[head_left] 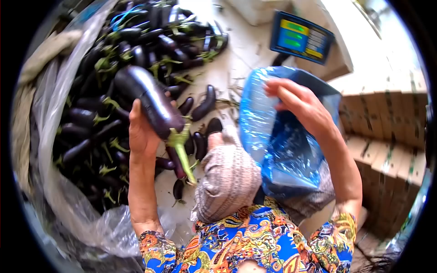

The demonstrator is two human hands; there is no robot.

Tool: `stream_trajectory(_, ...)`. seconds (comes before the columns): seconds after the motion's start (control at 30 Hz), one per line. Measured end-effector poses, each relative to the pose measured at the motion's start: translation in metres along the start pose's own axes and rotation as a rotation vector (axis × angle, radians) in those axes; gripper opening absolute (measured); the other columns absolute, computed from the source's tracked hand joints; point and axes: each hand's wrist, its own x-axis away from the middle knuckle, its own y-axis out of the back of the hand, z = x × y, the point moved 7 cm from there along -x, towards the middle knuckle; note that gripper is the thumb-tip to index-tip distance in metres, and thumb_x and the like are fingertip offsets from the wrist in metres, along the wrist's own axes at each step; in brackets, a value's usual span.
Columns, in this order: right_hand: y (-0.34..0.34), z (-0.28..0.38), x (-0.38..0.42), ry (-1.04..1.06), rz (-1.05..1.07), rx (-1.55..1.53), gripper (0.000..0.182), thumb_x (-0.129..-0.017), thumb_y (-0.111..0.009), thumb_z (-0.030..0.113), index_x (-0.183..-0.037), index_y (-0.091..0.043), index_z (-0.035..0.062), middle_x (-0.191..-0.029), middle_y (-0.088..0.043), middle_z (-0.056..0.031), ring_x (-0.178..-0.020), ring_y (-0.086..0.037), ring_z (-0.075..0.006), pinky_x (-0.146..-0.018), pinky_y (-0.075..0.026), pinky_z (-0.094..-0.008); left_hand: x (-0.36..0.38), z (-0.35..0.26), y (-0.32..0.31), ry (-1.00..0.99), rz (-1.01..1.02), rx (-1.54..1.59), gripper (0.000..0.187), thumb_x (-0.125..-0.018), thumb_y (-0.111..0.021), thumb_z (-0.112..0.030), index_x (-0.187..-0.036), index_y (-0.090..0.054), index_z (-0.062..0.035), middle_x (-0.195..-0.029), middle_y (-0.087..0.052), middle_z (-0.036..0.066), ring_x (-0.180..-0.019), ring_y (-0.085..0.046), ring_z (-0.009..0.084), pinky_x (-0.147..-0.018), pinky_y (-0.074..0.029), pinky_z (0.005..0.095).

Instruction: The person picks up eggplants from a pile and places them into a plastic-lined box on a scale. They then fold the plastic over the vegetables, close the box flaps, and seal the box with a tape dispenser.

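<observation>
A large dark purple eggplant [152, 102] with a green stem is gripped in my left hand [143, 129], tilted so that its stem points down toward my knees. Several smaller eggplants lie beneath and beside it. To the right, my right hand [296, 100] hovers over the mouth of a blue plastic bag [291, 157], with its fingers stretched out and thumb apart. The bag stands wide at the top, between my right leg and the scale, its crinkled inside showing.
A big heap of eggplants [86, 118] fills the left side, edged by clear plastic sheeting [52, 150]. At the back right stands a digital scale display [302, 37] with lit green digits. Stacked cardboard boxes [387, 118] line the right. Loose eggplants [205, 103] lie near my foot.
</observation>
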Motion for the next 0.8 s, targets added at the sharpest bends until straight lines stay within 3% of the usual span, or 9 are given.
stream_trajectory(0.07,-0.018,0.028,-0.019,0.101,-0.066,-0.246,0.054,-0.099,-0.053,0.042,-0.136,-0.051,0.0034,-0.132,-0.058,-0.0117,-0.121,-0.056,-0.0196,-0.101,-0.046,-0.0341,-0.033,0.023,-0.062,0.172,0.118,-0.082,0.057,-0.101,-0.05,-0.037,-0.141,-0.039,0.0028,-0.127,-0.057,0.024,-0.109,-0.063,0.033,-0.097,-0.052,0.0466)
stream_trajectory(0.1,0.073,0.044,0.033,0.104,-0.125,-0.152,0.051,-0.099,-0.055,0.042,-0.13,-0.054,0.0018,-0.126,-0.06,-0.0117,-0.118,-0.058,-0.0185,-0.1,-0.046,-0.0344,-0.063,0.131,-0.173,0.12,0.327,0.075,0.052,-0.101,-0.051,-0.033,-0.14,-0.04,-0.0001,-0.123,-0.059,0.02,-0.108,-0.064,0.0273,-0.093,-0.055,0.0415)
stream_trajectory(0.13,0.068,0.05,0.037,0.035,-0.116,-0.222,0.048,-0.098,-0.056,0.042,-0.126,-0.056,0.0024,-0.122,-0.062,-0.0108,-0.115,-0.059,-0.0178,-0.098,-0.048,-0.0343,-0.061,0.132,-0.216,0.153,0.429,-0.109,0.049,-0.1,-0.052,-0.03,-0.14,-0.041,-0.0026,-0.121,-0.06,0.017,-0.106,-0.064,0.0217,-0.089,-0.056,0.0361)
stream_trajectory(0.2,0.069,0.044,0.048,-0.04,-0.147,-0.507,0.039,-0.098,-0.058,0.04,-0.117,-0.058,0.0057,-0.11,-0.065,-0.0059,-0.103,-0.064,-0.014,-0.089,-0.053,-0.0326,-0.057,0.153,-0.251,0.2,0.557,-0.434,0.06,-0.099,-0.056,-0.032,-0.147,-0.034,-0.0034,-0.107,-0.065,0.014,-0.085,-0.067,0.0175,-0.073,-0.057,0.0302)
stream_trajectory(0.3,0.098,0.024,0.086,-0.08,-0.384,-0.37,0.041,-0.097,-0.06,0.04,-0.12,-0.058,0.0059,-0.104,-0.068,-0.004,-0.096,-0.065,-0.0134,-0.086,-0.054,-0.0325,-0.054,0.164,-0.269,0.355,0.71,-0.668,0.065,-0.098,-0.058,-0.035,-0.149,-0.033,-0.0034,-0.09,-0.069,0.012,-0.067,-0.066,0.0159,-0.059,-0.055,0.0274)
stream_trajectory(0.43,0.124,-0.02,0.143,-0.443,-0.378,-0.343,0.045,-0.091,-0.065,0.045,-0.109,-0.06,0.0045,-0.089,-0.068,-0.0077,-0.078,-0.068,-0.0164,-0.072,-0.058,-0.0326,-0.069,0.152,-0.212,0.187,0.515,-0.508,0.044,-0.103,-0.047,-0.029,-0.139,-0.049,-0.0034,-0.089,-0.07,0.009,-0.068,-0.064,0.01,-0.058,-0.052,0.0232)
stream_trajectory(0.57,0.142,-0.085,0.148,-0.643,-0.43,-0.223,0.044,-0.089,-0.065,0.047,-0.101,-0.06,0.0048,-0.081,-0.064,-0.0059,-0.062,-0.063,-0.016,-0.056,-0.054,-0.0289,-0.058,0.162,-0.123,0.298,0.255,-0.591,0.041,-0.103,-0.046,-0.026,-0.136,-0.051,-0.0039,-0.094,-0.068,0.004,-0.072,-0.061,0.0075,-0.064,-0.048,0.0202)
stream_trajectory(0.67,0.178,-0.147,0.131,-0.671,-0.557,-0.099,0.048,-0.087,-0.065,0.051,-0.099,-0.061,0.0037,-0.08,-0.062,-0.0069,-0.066,-0.06,-0.0171,-0.061,-0.051,-0.0337,-0.036,0.184,-0.061,0.383,0.14,-0.494,0.04,-0.102,-0.049,-0.025,-0.135,-0.051,-0.0037,-0.096,-0.069,0.005,-0.074,-0.062,0.0078,-0.064,-0.049,0.02)
stream_trajectory(0.8,0.206,-0.197,0.112,-0.677,-0.715,0.007,0.066,-0.089,-0.065,0.046,-0.129,-0.049,-0.0046,-0.116,-0.06,-0.0176,-0.106,-0.056,-0.0285,-0.093,-0.043,-0.0438,0.003,0.212,0.017,0.467,-0.059,-0.36,0.035,-0.101,-0.052,-0.022,-0.131,-0.054,-0.0049,-0.096,-0.068,0.005,-0.077,-0.063,0.0092,-0.066,-0.05,0.0208)
